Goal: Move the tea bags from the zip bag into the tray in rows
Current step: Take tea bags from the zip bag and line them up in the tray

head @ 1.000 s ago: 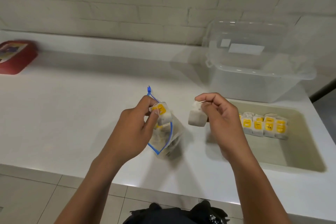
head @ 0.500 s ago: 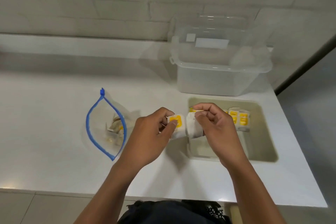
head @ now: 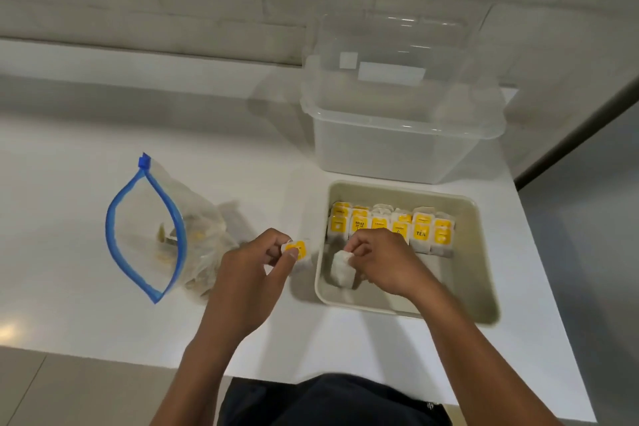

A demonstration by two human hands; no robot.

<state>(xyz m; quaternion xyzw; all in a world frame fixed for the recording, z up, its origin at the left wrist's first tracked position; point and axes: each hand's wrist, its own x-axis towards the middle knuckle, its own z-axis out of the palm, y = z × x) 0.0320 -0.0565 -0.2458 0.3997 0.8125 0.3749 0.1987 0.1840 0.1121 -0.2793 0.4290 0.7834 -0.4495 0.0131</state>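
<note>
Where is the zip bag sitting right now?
Head view: the zip bag lies open on the white counter, just left of the left hand, well apart from the tray.

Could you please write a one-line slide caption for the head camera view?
Right hand lowers a tea bag into the tray; left hand holds another beside the zip bag.

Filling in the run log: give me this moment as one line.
left hand: pinches tea bag beside tray | right hand: holds tea bag inside tray | zip bag: open, bags remain
</note>
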